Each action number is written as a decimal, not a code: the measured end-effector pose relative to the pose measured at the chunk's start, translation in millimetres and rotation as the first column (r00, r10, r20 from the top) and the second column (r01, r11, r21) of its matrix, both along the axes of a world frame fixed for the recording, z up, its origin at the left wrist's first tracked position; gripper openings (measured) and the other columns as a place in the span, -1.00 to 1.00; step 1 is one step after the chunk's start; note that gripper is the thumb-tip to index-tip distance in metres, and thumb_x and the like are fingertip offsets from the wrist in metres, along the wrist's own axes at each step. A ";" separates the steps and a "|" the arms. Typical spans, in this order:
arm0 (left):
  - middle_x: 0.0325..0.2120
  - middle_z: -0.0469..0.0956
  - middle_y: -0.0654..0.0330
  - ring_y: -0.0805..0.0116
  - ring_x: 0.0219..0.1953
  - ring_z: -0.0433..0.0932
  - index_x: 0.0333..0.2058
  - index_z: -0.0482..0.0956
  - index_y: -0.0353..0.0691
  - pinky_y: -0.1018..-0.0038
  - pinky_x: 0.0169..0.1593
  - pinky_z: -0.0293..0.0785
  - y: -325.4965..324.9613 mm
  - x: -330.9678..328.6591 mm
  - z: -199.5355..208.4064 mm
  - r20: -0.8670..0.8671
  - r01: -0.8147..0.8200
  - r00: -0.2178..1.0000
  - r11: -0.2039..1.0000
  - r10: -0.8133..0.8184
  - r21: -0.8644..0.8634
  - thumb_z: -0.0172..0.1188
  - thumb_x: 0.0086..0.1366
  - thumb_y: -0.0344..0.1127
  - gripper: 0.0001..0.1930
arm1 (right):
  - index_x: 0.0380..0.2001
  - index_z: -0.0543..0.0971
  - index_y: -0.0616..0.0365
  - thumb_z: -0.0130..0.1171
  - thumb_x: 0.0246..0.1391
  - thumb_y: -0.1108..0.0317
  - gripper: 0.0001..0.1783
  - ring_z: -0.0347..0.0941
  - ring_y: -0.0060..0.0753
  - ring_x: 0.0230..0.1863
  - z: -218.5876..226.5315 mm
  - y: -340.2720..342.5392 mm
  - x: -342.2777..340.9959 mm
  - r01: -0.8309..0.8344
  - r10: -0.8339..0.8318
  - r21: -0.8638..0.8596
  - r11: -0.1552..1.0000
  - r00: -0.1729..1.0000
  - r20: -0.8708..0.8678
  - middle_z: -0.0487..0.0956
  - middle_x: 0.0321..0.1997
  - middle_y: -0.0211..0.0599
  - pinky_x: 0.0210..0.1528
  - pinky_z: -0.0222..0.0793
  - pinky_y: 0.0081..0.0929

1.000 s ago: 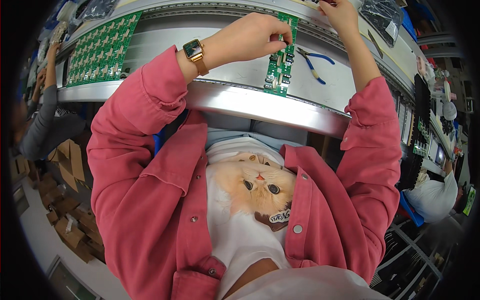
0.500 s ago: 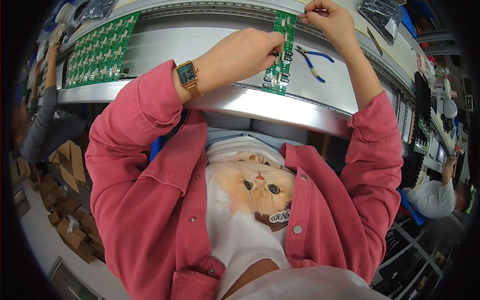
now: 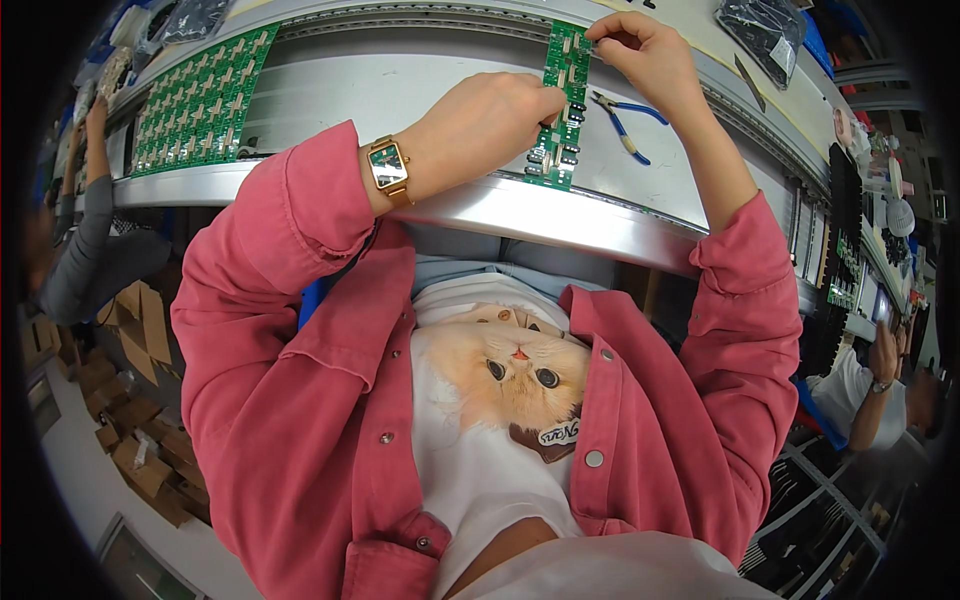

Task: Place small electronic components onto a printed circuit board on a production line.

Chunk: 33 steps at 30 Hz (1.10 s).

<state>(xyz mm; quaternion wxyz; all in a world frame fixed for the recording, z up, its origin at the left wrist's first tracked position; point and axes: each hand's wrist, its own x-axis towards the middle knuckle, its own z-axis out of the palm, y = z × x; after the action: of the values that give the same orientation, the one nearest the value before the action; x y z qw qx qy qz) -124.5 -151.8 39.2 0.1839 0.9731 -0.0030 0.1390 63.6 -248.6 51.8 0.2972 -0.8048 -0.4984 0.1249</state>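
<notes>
A narrow green circuit board (image 3: 546,150) lies across the rails in front of me, with dark and pale components along it. Over its left edge, about midway along, my left hand (image 3: 490,118) is closed, the fingertips curled out of sight at the board. Near the board's far end my right hand (image 3: 652,58) is pinched, thumb against fingers. Whatever small piece it holds is too tiny to name. Blue-handled pliers (image 3: 626,130) rest on the pale surface just right of the board, below my right hand.
A larger panel of green circuit boards (image 3: 200,105) lies on the rails at the left. A metal rail edge (image 3: 600,220) runs along the near side. Tweezers (image 3: 749,82) and a dark bagged item (image 3: 762,38) lie far right. Co-workers sit on both sides; cardboard boxes (image 3: 140,450) stand lower left.
My right hand has come down and left, its fingertips now at the board's far end. My left hand has shifted slightly down. The right-hand co-worker's arms have moved.
</notes>
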 end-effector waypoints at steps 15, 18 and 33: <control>-0.50 0.49 0.19 0.16 -0.51 0.46 -0.44 0.50 -0.24 0.36 -0.35 0.41 -2.7 1.0 1.1 -0.039 0.006 0.999 0.998 -0.003 0.066 0.15 0.03 -0.44 -0.93 | -0.29 0.61 0.18 0.12 -0.07 0.53 -0.78 0.49 -0.59 -0.43 5.5 0.7 -11.3 0.063 -0.059 0.013 0.998 0.977 -0.206 0.59 -0.40 -0.33 -0.33 0.46 -0.72; -0.49 0.50 0.19 0.16 -0.50 0.46 -0.44 0.50 -0.24 0.36 -0.34 0.41 -1.7 1.2 6.2 -0.041 0.006 0.999 0.996 -0.002 0.091 0.16 0.03 -0.44 -0.92 | -0.28 0.61 0.18 0.12 -0.08 0.53 -0.77 0.49 -0.58 -0.43 0.2 -0.9 -6.0 0.034 -0.028 0.035 0.999 0.985 -0.170 0.58 -0.40 -0.33 -0.32 0.46 -0.71; -0.58 0.55 -0.09 -0.14 -0.51 0.50 -0.60 0.54 -0.33 0.17 -0.36 0.45 110.1 131.1 -21.5 0.197 -0.303 0.940 0.946 0.277 0.114 0.05 -0.02 -0.35 -0.83 | -0.33 0.61 0.17 0.13 -0.11 0.56 -0.79 0.44 -0.61 -0.46 -15.6 -11.7 -1.4 -0.060 0.068 0.057 0.997 0.985 -0.159 0.57 -0.44 -0.39 -0.37 0.38 -0.72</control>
<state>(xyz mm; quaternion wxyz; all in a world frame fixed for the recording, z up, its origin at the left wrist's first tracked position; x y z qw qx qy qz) 6.6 -41.7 17.7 0.0902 0.9570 0.1143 0.2508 62.2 -260.3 36.3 0.3530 -0.7677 -0.5015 0.1860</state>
